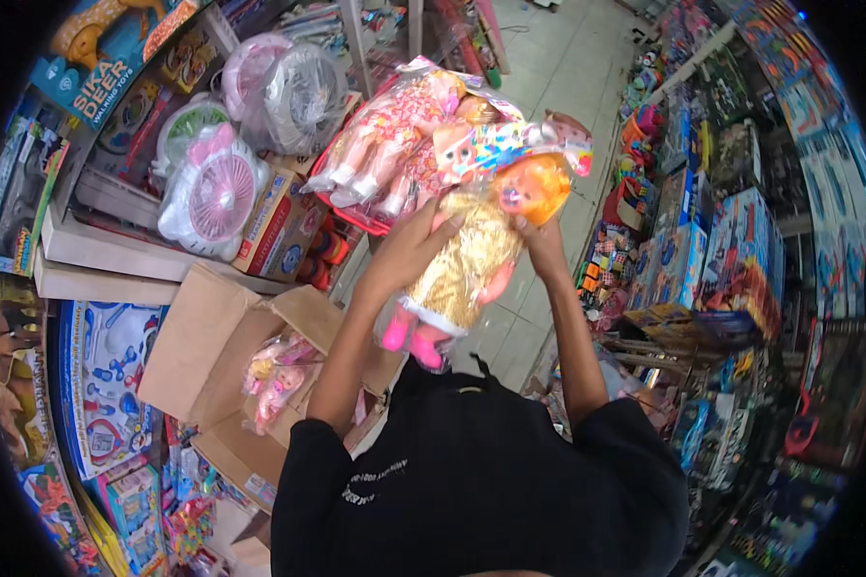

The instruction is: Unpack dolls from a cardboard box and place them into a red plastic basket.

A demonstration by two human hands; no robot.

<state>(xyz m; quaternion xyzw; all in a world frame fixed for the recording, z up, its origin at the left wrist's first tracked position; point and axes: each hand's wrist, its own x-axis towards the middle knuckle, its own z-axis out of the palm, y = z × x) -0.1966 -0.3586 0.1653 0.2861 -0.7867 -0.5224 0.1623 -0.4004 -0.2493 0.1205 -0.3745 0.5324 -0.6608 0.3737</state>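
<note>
A doll in a gold dress [458,263], with orange hair and pink shoes, lies in a clear plastic bag between my hands. My left hand [413,245] grips the bag at the doll's arm and side. On the other side, my right hand [540,241] holds it beside the head, fingers partly hidden behind it. A printed header card [483,148] tops the bag. Just beyond, a red plastic basket [357,218] carries several bagged dolls in floral dresses [393,119]. An open cardboard box [195,346] at lower left contains small bagged dolls [278,389].
Bagged fans [213,191] and a printed carton [281,227] stand on the left shelf [115,249]. Stacked toy boxes [736,260] line the right side. A tiled floor aisle [548,65] runs between the shelves.
</note>
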